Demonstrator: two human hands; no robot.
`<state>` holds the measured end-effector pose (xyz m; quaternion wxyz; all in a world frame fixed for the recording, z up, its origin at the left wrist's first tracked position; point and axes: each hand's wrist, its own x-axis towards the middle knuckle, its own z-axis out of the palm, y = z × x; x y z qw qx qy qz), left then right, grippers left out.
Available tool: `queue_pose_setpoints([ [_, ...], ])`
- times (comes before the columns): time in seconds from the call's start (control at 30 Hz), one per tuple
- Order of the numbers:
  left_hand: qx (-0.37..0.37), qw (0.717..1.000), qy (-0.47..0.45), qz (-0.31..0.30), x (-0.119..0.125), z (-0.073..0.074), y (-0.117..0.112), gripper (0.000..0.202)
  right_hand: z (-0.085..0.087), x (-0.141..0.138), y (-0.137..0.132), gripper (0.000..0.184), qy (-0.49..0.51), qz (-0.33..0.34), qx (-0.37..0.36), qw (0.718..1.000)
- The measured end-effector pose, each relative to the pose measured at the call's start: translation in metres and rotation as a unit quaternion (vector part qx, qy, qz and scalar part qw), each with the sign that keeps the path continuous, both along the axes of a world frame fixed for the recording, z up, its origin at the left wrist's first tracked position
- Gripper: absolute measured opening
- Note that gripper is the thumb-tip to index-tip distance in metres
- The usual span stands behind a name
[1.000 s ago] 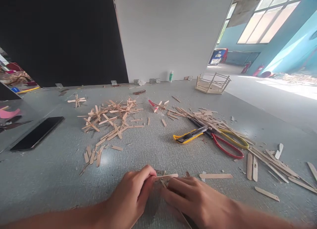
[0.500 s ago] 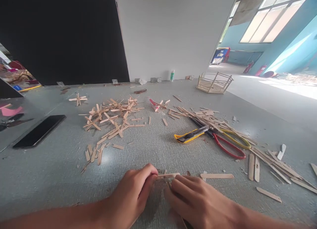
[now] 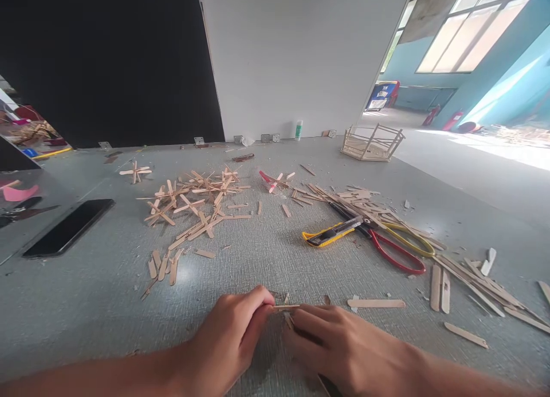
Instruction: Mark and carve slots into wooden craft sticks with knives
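Observation:
A thin wooden craft stick (image 3: 284, 307) spans the gap between my hands, low over the table. My left hand (image 3: 236, 328) pinches its left end between thumb and forefinger. Curled over the right part of it is my right hand (image 3: 339, 342), closed, its fingertips mostly hidden. A dark, narrow object (image 3: 327, 384) shows under the right palm, but I cannot make out what it is. Just beyond my right hand lies a flat craft stick (image 3: 378, 303) on a small whitish scrap.
A yellow utility knife (image 3: 330, 235) and red-and-yellow-handled scissors (image 3: 399, 259) lie among loose sticks at right. Crossed-stick pieces (image 3: 206, 185) are heaped left of centre. A phone (image 3: 69, 228) lies at left. Behind stand a glue stick (image 3: 298, 130) and a small stick-built frame (image 3: 373, 145).
The craft stick has turned so that less of its face shows. My right hand has shifted slightly left along it; my left hand has stayed nearly still.

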<state>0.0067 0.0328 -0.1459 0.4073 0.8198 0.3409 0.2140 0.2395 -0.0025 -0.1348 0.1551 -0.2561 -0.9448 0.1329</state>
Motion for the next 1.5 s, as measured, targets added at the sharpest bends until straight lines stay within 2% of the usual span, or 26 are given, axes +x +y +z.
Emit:
queue_pose_setpoints([
  [0.33,0.016,1.0,0.002,-0.003,0.0,0.002,-0.001,0.026,-0.002,0.0,0.0,0.024,0.034,0.011,0.001,0.999],
  [0.5,0.023,1.0,0.011,-0.019,0.001,0.002,-0.001,0.027,0.003,-0.004,-0.004,0.026,0.036,-0.02,0.072,0.997],
  [0.67,0.036,0.999,0.022,-0.01,0.0,-0.002,-0.002,0.028,0.003,-0.009,-0.009,0.02,0.009,-0.032,0.181,0.983],
  [0.73,0.035,0.999,0.024,-0.008,0.0,-0.002,-0.001,0.029,0.001,-0.01,-0.011,0.017,-0.008,-0.039,0.193,0.98],
  [0.93,0.025,0.999,0.015,-0.019,0.0,0.001,-0.001,0.028,0.002,-0.008,-0.009,0.009,-0.024,-0.027,0.14,0.989],
  [1.17,0.013,1.0,0.016,-0.018,-0.001,-0.001,-0.001,0.029,0.008,-0.003,0.002,0.03,0.039,0.02,0.041,0.998],
  [1.5,0.003,1.0,0.016,-0.021,0.001,0.004,-0.001,0.027,0.0,0.0,0.002,0.03,0.048,0.012,0.005,0.999],
])
